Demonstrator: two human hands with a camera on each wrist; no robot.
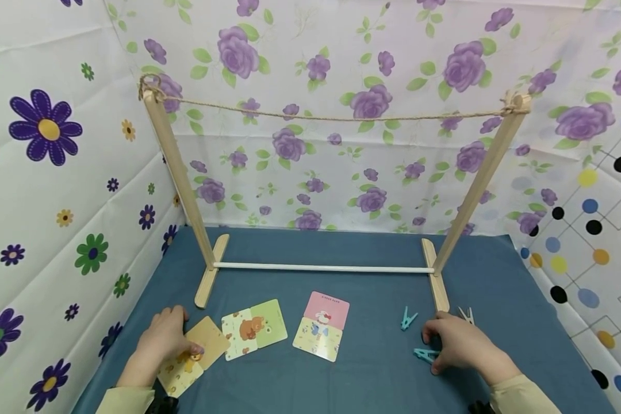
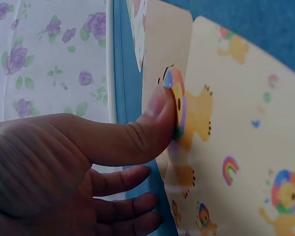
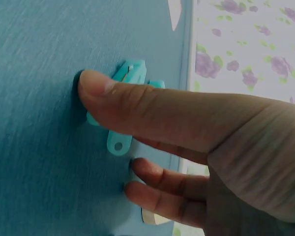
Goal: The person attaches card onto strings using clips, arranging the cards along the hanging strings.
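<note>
My left hand (image 1: 160,339) holds a yellow lion card (image 1: 214,343) at the left. In the left wrist view the thumb presses on the lion picture of the card (image 2: 226,108), with other fingers behind the card's edge. My right hand (image 1: 460,343) reaches low over a teal clothespin (image 1: 423,354), thumb and forefinger spread on either side of it. The right wrist view has this clothespin (image 3: 119,142) partly hidden behind the thumb. Another teal clothespin (image 1: 406,319) lies just beyond, and a pale clothespin (image 1: 466,315) is behind the right hand.
A green bear card (image 1: 269,323) and a pink-and-yellow rabbit card (image 1: 327,313) lie on the blue cloth (image 1: 372,368). Behind them stands a wooden frame (image 1: 178,178) with a twine line (image 1: 331,118) across its top and a white rod (image 1: 321,268) low down. Flowered cloth surrounds the table.
</note>
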